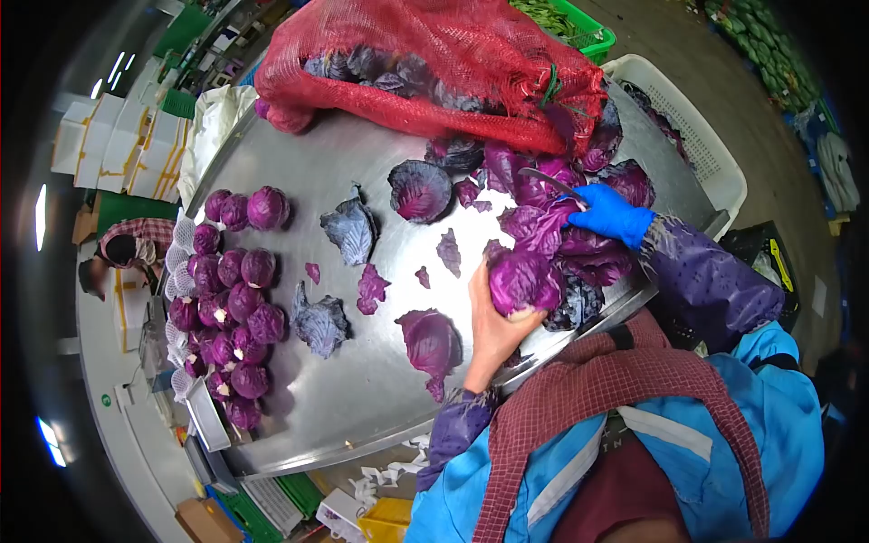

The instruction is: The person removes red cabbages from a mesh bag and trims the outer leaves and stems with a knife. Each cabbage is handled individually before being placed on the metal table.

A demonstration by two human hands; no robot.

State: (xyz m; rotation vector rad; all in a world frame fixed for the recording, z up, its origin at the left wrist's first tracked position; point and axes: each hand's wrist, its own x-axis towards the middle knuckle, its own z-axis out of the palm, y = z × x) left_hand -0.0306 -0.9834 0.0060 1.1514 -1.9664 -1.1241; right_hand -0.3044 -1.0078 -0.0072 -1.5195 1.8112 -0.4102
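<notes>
My bare left hand [493, 328] is wrapped round a red cabbage [522, 282] from below, with its pale stem end near my fingers. In a blue glove, my right hand [610, 215] grips a knife [550, 182] whose thin curved blade points away from me to the left. Just under that glove, a loose purple leaf [543, 226] overlaps the cabbage. Peeled outer leaves [602, 253] are heaped round both hands. A large cupped leaf [420, 191] and a torn purple leaf [429, 342] lie on the metal table [362, 398].
Trimmed red cabbages [237, 299] stand grouped at the table's left, beside white foam nets [178, 271]. A red mesh sack [425, 63] with cabbages covers the far side. On the right is a white crate [715, 154] with leaves. Another person [136, 244] bends beyond the left edge.
</notes>
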